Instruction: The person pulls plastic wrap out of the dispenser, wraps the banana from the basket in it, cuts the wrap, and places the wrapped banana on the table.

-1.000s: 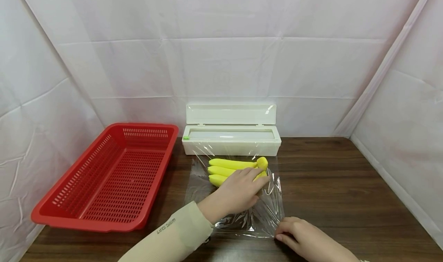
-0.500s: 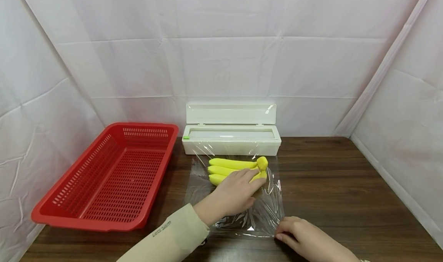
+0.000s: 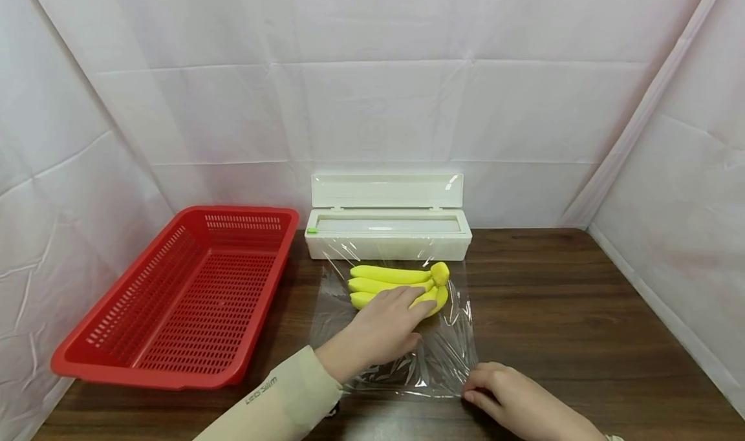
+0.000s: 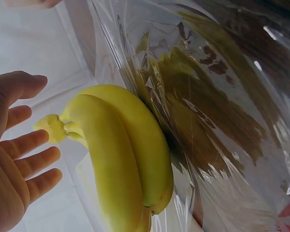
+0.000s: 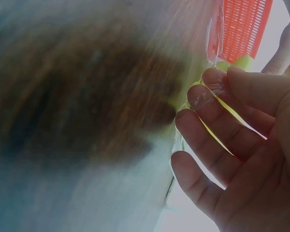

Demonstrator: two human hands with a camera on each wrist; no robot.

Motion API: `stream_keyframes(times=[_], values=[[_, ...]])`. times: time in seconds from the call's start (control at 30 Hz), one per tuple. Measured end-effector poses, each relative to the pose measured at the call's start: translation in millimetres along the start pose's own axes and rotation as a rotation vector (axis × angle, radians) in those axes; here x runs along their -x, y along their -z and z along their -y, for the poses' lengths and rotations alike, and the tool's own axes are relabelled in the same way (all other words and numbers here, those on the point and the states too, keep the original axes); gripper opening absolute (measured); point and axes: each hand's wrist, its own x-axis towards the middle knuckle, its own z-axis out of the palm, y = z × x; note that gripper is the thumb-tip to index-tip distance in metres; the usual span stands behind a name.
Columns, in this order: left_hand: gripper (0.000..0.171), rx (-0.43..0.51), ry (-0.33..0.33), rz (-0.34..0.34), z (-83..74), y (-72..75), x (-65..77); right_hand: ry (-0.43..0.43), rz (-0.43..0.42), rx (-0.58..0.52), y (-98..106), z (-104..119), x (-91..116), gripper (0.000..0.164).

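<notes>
Red basket [image 3: 151,377] at left on wooden table [image 3: 547,292]; white cloth [image 3: 372,111] behind.

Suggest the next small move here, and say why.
Probably bring the left hand to the left part of the film's near edge: the bananas lie on the film, the right hand pinches its near right corner, and the left hand's fingers are not gripping the bananas.

Left grip [image 3: 379,328] drawn back, bananas [image 3: 392,275] more exposed
</notes>
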Motion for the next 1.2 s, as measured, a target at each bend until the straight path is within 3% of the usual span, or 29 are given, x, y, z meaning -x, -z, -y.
stream_keyframes(times=[0.4, 0.87, 1.2], values=[[0.052, 0.017, 0.005, -0.032, 1.8, 0.5, 9.8, 0.021, -0.011, 0.006, 0, -1, 0, 0.013], [0.053, 0.027, 0.029, -0.034, 4.8, -1.6, 21.9, -0.016, 0.018, -0.011, 2, 0, -1, 0.015], [0.049, 0.045, 0.022, -0.121, 9.5, -8.1, 36.1, -0.015, 0.004, 0.009, 1, 1, 0, 0.013]])
